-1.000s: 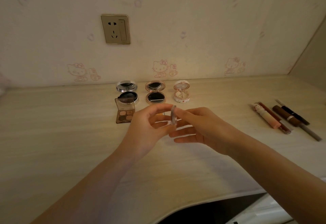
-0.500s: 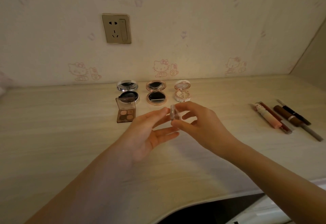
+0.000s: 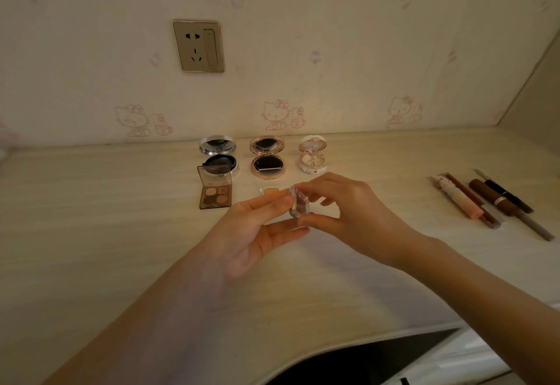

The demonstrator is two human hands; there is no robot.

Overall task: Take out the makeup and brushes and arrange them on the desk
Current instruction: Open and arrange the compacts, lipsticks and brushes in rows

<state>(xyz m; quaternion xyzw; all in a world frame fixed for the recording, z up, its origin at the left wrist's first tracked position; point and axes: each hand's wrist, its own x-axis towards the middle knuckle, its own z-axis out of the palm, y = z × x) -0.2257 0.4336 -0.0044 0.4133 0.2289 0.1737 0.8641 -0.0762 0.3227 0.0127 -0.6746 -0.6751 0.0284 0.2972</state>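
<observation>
Edgewise, clear case — in right hand grip, left hand touching

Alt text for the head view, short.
A person's right hand pinches a small clear makeup case above a pale desk, the left hand touching it with straight fingers. Behind stand three open round compacts and an eyeshadow palette; lip tubes lie to the right.

The pale desk carries a back row of open compacts: silver, gold, white. A palette sits just before the silver, an orange pan before the gold. Tubes lie side by side at the right.
</observation>
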